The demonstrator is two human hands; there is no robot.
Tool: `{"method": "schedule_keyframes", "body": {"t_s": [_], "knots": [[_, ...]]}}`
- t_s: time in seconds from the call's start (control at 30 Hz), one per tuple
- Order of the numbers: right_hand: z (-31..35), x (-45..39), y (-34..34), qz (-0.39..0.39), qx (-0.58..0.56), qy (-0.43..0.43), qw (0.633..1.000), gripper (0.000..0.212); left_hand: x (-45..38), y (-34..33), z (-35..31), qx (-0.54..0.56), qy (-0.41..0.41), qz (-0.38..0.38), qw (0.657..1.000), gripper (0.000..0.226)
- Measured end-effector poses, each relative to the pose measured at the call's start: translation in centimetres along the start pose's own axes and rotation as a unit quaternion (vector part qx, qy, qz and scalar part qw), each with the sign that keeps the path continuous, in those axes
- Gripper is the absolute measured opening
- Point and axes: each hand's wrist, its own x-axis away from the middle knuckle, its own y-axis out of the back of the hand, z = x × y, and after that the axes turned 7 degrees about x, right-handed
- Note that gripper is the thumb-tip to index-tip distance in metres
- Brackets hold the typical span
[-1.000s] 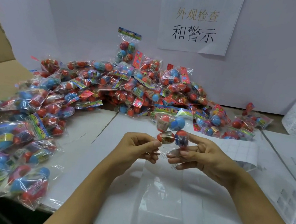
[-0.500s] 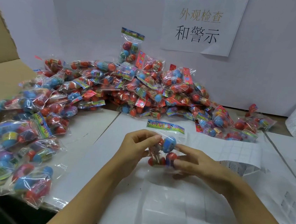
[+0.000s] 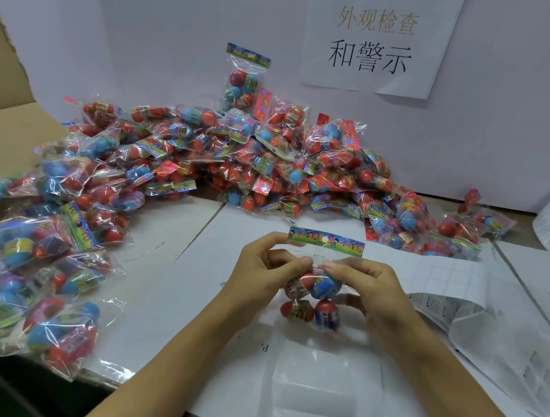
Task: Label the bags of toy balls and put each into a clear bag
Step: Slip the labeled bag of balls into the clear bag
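Two bare forearms reach in from the bottom of the frame, converging at centre on a single bag of toy balls [image 3: 314,287] held upright above the white table [image 3: 191,284]. The left hand [image 3: 260,271] comes in from seven o'clock, its fingers curled and its thumb and forefinger pinching the film just under the bag's colourful header card [image 3: 326,241]. The right hand [image 3: 365,289] enters from five o'clock and grips the same bag from the other side — fingertips meeting the left hand's almost nose to nose, the remaining fingers wrapped round the back of the balls. Red and blue balls bulge between the two palms, and two more hang below the fingers.

Directly beneath, at six o'clock from the hands, a clear bag [image 3: 319,383] lies flat on the table.

From nine o'clock round to one o'clock, a heap of packed ball bags [image 3: 237,163] sprawls across the table and against the white back wall. A printed paper sign [image 3: 374,38] hangs on that wall at twelve o'clock. Sheets of labels [image 3: 443,273] lie at three o'clock, just beside the right hand — a cardboard flap [image 3: 1,118] fills the edge at ten o'clock.
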Motion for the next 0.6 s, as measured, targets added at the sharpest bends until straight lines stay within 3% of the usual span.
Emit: {"method": "schedule_keyframes", "body": {"t_s": [0.17, 0.23, 0.43, 0.6], "knots": [[-0.11, -0.07, -0.02, -0.014, 0.001, -0.01, 1.0, 0.014, -0.02, -0.18, -0.16, -0.012, 0.015, -0.003, 1.0, 0.03], [0.0, -0.09, 0.04, -0.026, -0.013, -0.01, 1.0, 0.018, 0.01, -0.13, -0.37, -0.004, 0.041, -0.004, 0.999, 0.038], [0.09, -0.19, 0.53, -0.071, -0.045, 0.008, 0.996, 0.022, 0.23, 0.22, -0.3, 0.0, 0.107, 0.098, 0.989, 0.038], [-0.16, -0.39, 0.34, -0.093, -0.047, 0.009, 0.995, 0.022, 0.04, 0.33, -0.28, 0.019, 0.114, 0.101, 0.988, 0.045]]}}
